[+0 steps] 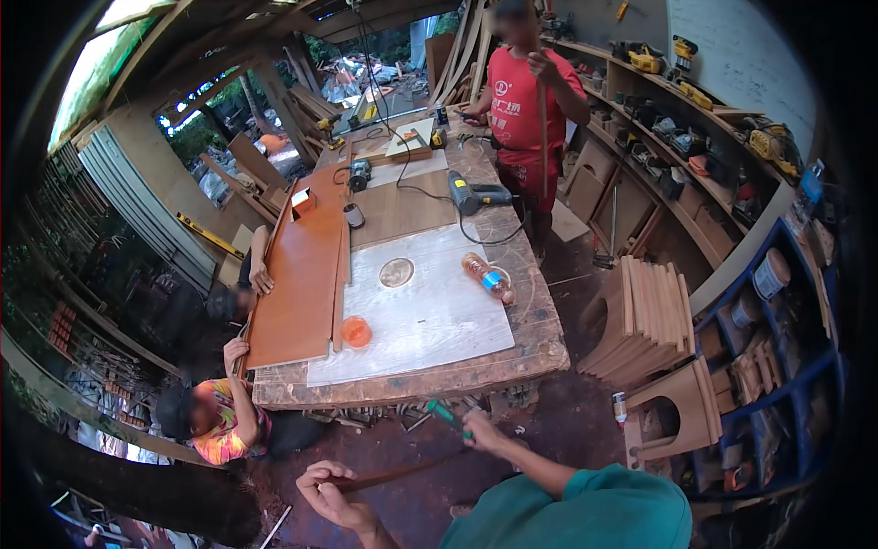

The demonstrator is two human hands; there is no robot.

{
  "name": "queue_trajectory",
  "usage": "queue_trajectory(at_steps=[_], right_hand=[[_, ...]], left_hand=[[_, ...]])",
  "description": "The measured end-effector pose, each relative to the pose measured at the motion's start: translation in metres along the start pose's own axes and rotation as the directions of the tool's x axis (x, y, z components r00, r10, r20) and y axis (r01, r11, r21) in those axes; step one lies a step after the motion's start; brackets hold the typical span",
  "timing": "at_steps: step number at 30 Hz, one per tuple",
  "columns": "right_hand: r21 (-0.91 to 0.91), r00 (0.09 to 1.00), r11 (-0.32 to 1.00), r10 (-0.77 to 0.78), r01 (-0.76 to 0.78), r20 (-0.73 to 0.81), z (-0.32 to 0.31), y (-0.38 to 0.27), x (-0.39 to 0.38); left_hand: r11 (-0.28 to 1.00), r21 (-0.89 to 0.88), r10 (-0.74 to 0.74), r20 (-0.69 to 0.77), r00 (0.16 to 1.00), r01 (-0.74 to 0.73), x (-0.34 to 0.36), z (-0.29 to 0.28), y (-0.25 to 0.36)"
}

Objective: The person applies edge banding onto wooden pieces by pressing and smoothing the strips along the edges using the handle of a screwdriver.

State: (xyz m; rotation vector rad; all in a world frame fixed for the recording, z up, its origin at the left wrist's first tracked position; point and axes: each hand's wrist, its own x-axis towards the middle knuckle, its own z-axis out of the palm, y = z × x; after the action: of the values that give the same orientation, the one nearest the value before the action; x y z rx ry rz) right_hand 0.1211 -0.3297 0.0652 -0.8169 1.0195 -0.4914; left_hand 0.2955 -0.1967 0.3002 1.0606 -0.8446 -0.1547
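Note:
My left hand [334, 494] grips the near end of a long, thin dark brown strip [393, 473], held low in front of me below the table's near edge. The strip slants up and rightward behind my right forearm. My right hand [483, 432] is closed on a green-handled tool [446, 416] just above the strip's far part; the tool's working end is too small to make out. Beyond my hands stands the worn wooden worktable [540, 339], bearing a whitish board [421, 325], an orange-brown panel [283, 320], an orange cup [356, 331] and a bottle [487, 277].
Two people [219, 421] crouch at the table's left, hands on the panel; another [529, 110] stands at right, holding a stick. Tools [480, 194] lie on the table. Stacked wooden pieces [640, 320], shelves [704, 210] and a blue rack [777, 393] line the right side.

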Motion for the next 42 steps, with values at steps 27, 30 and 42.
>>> queue_trajectory(at_steps=[27, 30, 42], right_hand=[[-0.405, 0.659, 0.530, -0.493, 0.745, 0.568, 0.095, -0.137, -0.175], [-0.529, 0.785, 0.612, -0.272, 0.588, 0.557, 0.094, -0.146, -0.181], [-0.119, 0.629, 0.637, -0.681, 0.761, 0.375, 0.107, -0.132, -0.183]], left_hand=[[0.991, 0.129, 0.032, -0.046, 0.998, -0.026, -0.020, 0.037, 0.015], [0.989, 0.148, -0.004, -0.010, 1.000, 0.005, -0.015, 0.025, 0.012], [0.995, 0.090, -0.038, 0.037, 0.999, 0.034, -0.007, 0.031, -0.003]])
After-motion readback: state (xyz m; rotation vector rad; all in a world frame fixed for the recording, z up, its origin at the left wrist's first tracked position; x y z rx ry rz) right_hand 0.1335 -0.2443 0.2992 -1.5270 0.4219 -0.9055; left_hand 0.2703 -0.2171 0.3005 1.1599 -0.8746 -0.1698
